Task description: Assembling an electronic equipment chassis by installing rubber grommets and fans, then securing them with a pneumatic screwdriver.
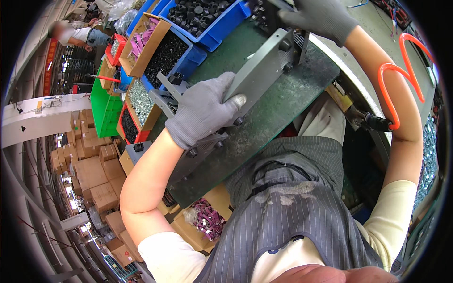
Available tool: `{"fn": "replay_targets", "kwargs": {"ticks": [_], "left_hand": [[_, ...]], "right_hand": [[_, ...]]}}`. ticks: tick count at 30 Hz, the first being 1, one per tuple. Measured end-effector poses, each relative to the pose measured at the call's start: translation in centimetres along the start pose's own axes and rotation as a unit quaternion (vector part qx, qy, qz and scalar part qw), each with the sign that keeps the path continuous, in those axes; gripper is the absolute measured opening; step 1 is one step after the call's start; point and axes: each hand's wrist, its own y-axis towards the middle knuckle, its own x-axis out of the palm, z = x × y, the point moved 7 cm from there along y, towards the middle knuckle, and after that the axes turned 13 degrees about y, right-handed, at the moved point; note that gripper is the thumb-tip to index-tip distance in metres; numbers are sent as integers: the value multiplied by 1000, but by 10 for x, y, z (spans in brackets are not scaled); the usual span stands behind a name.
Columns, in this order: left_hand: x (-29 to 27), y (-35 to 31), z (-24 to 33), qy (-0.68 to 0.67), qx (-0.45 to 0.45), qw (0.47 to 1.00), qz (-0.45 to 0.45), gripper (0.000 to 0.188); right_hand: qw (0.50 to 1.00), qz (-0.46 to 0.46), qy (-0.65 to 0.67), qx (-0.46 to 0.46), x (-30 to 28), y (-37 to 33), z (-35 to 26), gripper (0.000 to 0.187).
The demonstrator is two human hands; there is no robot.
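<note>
My left hand (pixel 205 108), in a grey glove, is closed on a long grey metal bracket (pixel 259 70) with black knobs or feet along its side. Its thumb lies along the bracket's face. The bracket is tilted up over the dark green bench top. At the upper edge is my right hand (pixel 323 20), also gloved, with its fingers bent around dark parts beyond the bracket's far end. Those fingers are partly cut off, and what they hold I cannot make out. More grey metal brackets (pixel 188 162) with black feet lie under and beside my left wrist.
Blue bins of black knobs (pixel 200 16) and small black parts (pixel 167 54) stand at the back left. Beside them are boxes of purple pieces (pixel 141 40) and silver screws (pixel 141 101). An orange coiled air hose (pixel 384 89) hangs by my right forearm. Another person (pixel 80 35) stands far left.
</note>
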Motion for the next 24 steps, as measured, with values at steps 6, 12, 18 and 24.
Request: {"fn": "replay_targets", "kwargs": {"ticks": [6, 12, 18, 24], "left_hand": [[3, -3, 4, 19, 50, 998, 18, 30], [0, -6, 6, 73, 59, 994, 57, 31], [1, -4, 7, 76, 70, 993, 60, 31], [-1, -2, 8, 87, 74, 991, 69, 32]], "right_hand": [[970, -149, 163, 104, 41, 5, 28, 58], [890, -188, 364, 199, 60, -10, 61, 32], [888, -192, 359, 212, 63, -8, 34, 39], [882, -136, 417, 172, 80, -5, 40, 37]]}}
